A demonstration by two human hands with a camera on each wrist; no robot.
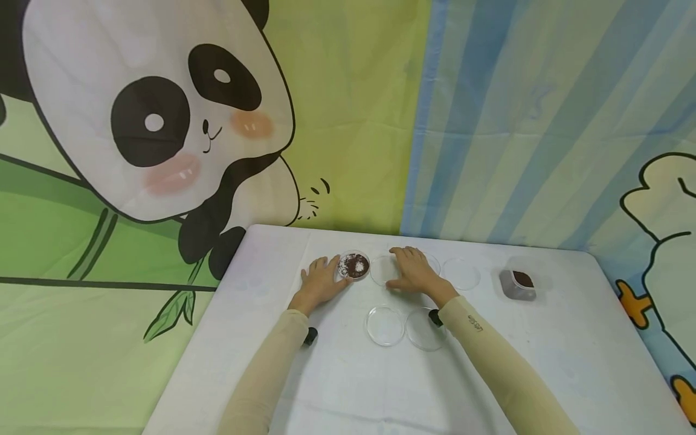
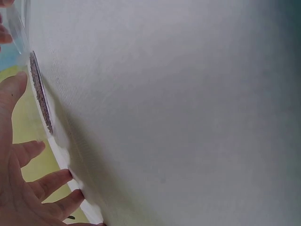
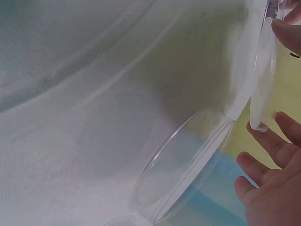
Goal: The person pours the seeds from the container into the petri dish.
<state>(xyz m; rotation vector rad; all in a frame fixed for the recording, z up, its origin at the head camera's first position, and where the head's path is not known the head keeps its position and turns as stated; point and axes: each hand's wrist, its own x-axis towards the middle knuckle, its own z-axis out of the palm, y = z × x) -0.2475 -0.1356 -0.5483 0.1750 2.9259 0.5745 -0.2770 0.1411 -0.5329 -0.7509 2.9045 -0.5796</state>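
A clear petri dish with brown, soil-like granules [image 1: 354, 266] lies near the back of the white table. My left hand [image 1: 319, 281] holds it by its near left side, thumb and index finger at the rim; its other fingers spread toward the table in the left wrist view. To the right, my right hand [image 1: 415, 272] holds an empty clear dish or lid [image 3: 263, 80] by its edge, between thumb and fingertips. In the right wrist view this clear piece looks tilted. Another clear dish [image 3: 188, 165] stands beyond the right hand's fingers.
Farther right lies a clear dish [image 1: 461, 273]. Two more, a front dish [image 1: 385, 325] and one beside it [image 1: 423, 335] partly under the right wrist, lie nearer me. A small grey container of brown granules [image 1: 518, 285] stands at right. A printed curtain [image 1: 348, 121] hangs behind the table.
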